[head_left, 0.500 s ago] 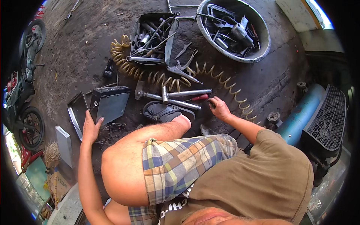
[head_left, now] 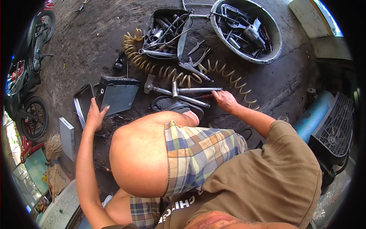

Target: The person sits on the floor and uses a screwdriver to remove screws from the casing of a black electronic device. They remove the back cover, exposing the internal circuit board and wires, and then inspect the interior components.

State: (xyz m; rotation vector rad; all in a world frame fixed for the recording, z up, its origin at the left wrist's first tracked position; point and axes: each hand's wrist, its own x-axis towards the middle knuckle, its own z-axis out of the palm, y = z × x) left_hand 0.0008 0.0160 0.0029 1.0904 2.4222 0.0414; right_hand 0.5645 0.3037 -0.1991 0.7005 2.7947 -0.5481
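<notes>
Fingers of the right hand (head_left: 226, 101) bend down at the near end of a red-handled tool (head_left: 206, 95), which lies between nine and ten o'clock from that hand; whether they close on it, I cannot tell. The left hand (head_left: 95, 115) has its thumb apart from its fingers, thumb touching the face of a tilted grey metal box (head_left: 121, 97) at two o'clock. From the right hand, a hammer (head_left: 162, 90) lies between nine and ten, a tool-filled basin (head_left: 263, 61) between twelve and one.
</notes>
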